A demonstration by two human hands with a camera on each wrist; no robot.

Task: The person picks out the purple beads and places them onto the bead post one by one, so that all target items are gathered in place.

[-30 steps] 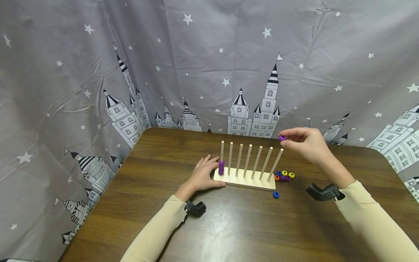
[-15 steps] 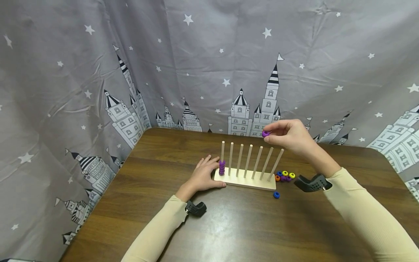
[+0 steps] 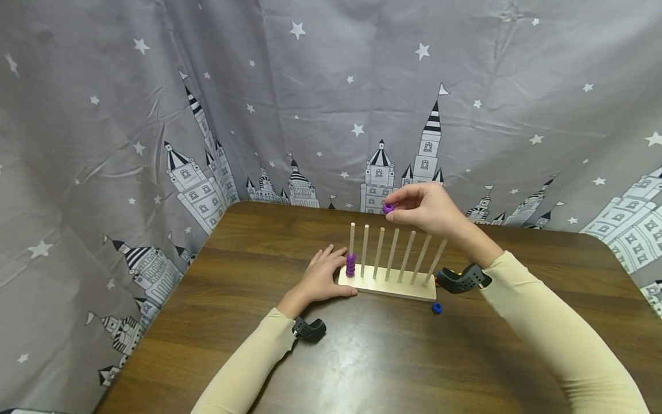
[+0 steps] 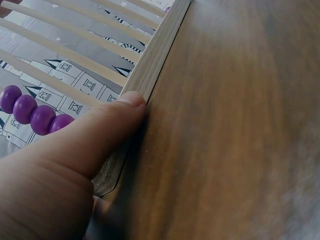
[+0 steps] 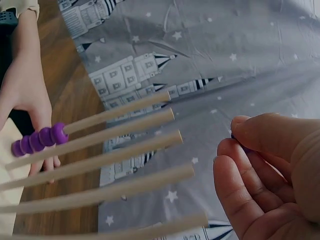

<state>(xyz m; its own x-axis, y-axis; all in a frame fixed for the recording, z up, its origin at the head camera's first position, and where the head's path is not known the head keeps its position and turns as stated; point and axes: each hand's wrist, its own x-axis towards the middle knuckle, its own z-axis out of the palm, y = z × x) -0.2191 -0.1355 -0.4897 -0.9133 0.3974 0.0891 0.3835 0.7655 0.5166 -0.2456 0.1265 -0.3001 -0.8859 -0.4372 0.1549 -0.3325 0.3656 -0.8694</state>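
A wooden peg stand (image 3: pixel 385 284) with a row of upright pegs sits on the table. On its leftmost peg is a stack of several purple beads (image 3: pixel 350 265). My left hand (image 3: pixel 322 279) rests around the stand's left end, fingers spread and extended; in the left wrist view its straight thumb (image 4: pixel 112 122) presses the base's front edge. Above the pegs, my right hand (image 3: pixel 431 210) pinches another purple bead (image 3: pixel 388 209) between thumb and fingertips. From the right wrist view, the fingers hide most of that bead, beyond the peg tops.
A blue bead (image 3: pixel 437 308) lies just off the stand's front right corner. More loose beads sit right of the stand, mostly hidden behind the black wrist camera (image 3: pixel 460 280). Behind the brown table (image 3: pixel 393 356) hangs a grey curtain (image 3: pixel 310 103) with castles and stars.
My right hand has carried the purple bead leftward from beyond the rightmost peg to above the middle pegs. Its wrist camera now covers the loose beads. The left hand stays put.
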